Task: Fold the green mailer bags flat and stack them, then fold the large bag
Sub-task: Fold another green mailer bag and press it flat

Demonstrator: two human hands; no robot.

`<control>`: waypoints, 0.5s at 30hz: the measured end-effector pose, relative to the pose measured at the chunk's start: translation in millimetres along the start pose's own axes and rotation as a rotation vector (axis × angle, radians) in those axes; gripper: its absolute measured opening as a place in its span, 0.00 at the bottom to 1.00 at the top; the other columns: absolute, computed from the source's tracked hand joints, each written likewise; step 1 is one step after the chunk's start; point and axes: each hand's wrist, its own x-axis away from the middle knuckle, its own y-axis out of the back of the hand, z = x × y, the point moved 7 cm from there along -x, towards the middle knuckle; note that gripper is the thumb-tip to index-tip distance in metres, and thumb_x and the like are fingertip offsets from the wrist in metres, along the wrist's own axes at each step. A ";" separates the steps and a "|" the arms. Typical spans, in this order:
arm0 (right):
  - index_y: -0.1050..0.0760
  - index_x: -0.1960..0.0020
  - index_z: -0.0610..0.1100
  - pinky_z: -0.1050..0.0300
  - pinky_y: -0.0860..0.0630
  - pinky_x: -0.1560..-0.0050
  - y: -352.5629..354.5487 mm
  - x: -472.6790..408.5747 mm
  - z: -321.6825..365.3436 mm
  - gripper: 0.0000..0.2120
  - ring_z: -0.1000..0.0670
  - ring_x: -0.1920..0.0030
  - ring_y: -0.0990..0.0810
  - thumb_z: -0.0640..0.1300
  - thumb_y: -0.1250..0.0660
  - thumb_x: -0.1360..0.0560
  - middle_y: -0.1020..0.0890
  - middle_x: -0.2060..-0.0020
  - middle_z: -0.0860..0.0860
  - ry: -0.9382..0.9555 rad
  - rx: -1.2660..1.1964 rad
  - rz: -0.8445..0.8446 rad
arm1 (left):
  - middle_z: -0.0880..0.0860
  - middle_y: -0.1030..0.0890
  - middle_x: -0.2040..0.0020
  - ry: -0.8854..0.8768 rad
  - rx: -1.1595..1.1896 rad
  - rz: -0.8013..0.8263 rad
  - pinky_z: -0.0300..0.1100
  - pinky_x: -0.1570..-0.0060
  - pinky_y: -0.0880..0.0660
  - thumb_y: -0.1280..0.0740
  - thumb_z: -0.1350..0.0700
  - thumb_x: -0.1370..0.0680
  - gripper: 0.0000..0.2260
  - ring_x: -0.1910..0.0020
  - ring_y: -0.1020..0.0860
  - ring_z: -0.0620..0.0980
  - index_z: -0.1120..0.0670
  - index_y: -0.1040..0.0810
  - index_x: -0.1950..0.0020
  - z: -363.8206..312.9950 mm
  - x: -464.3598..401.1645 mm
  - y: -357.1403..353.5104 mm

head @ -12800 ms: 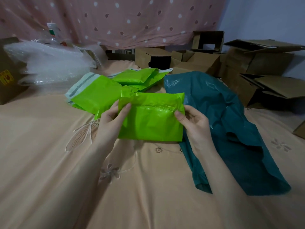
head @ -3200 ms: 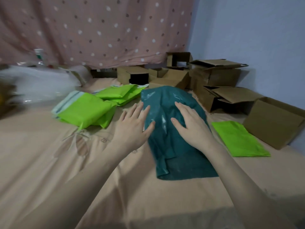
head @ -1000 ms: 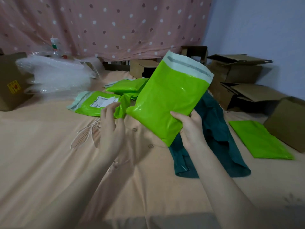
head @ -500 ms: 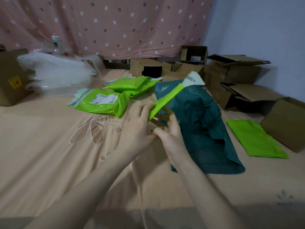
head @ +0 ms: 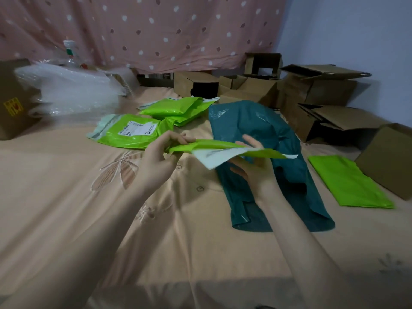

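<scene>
Both hands (head: 160, 159) (head: 254, 168) hold the green mailer bag (head: 220, 148) level between them.

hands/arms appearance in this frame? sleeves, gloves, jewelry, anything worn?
Both arms are bare as far up as the head view shows: no sleeves or cuffs. The left hand and right hand wear no gloves. No rings, watch, bracelet or markings are visible on the fingers or wrists. The frame is slightly soft, so nail detail cannot be told.
</scene>
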 end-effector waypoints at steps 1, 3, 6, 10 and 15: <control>0.28 0.40 0.44 0.60 0.23 0.50 -4.0 -4.1 0.6 0.19 0.58 0.52 0.19 0.36 0.30 0.28 0.21 0.48 0.51 0.012 0.008 0.030 | 0.41 0.17 0.49 0.005 0.004 0.016 0.37 0.43 0.28 0.35 0.73 0.28 0.14 0.40 0.24 0.40 0.55 0.27 0.56 5.8 -1.1 0.1; 0.24 0.47 0.40 0.64 0.24 0.53 -11.1 -10.6 0.8 0.13 0.59 0.56 0.19 0.36 0.28 0.31 0.20 0.53 0.47 0.055 -0.030 0.081 | 0.46 0.18 0.47 0.007 -0.047 0.007 0.40 0.42 0.28 0.28 0.69 0.30 0.12 0.39 0.24 0.43 0.55 0.27 0.56 16.5 -2.9 3.2; 0.22 0.51 0.44 0.62 0.24 0.46 -11.3 -10.5 -0.3 0.14 0.53 0.48 0.19 0.31 0.28 0.32 0.19 0.47 0.43 0.172 0.117 0.099 | 0.46 0.20 0.44 0.034 -0.226 -0.047 0.32 0.51 0.30 0.25 0.57 0.33 0.14 0.41 0.25 0.43 0.51 0.25 0.52 29.0 -2.7 16.3; 0.23 0.43 0.46 0.55 0.28 0.36 -18.6 -9.1 -17.5 0.21 0.50 0.38 0.24 0.34 0.25 0.33 0.22 0.39 0.46 0.205 0.525 0.224 | 0.49 0.23 0.37 0.172 -0.257 0.178 0.42 0.44 0.28 0.30 0.45 0.32 0.14 0.35 0.27 0.48 0.44 0.23 0.48 52.1 -3.1 11.3; 0.25 0.36 0.49 0.69 0.42 0.41 -19.4 -2.8 -27.0 0.25 0.57 0.38 0.38 0.33 0.28 0.31 0.29 0.34 0.54 0.355 0.935 0.292 | 0.33 0.25 0.39 0.097 -0.375 0.449 0.38 0.34 0.34 0.32 0.34 0.34 0.17 0.38 0.28 0.35 0.34 0.22 0.46 70.6 18.3 4.5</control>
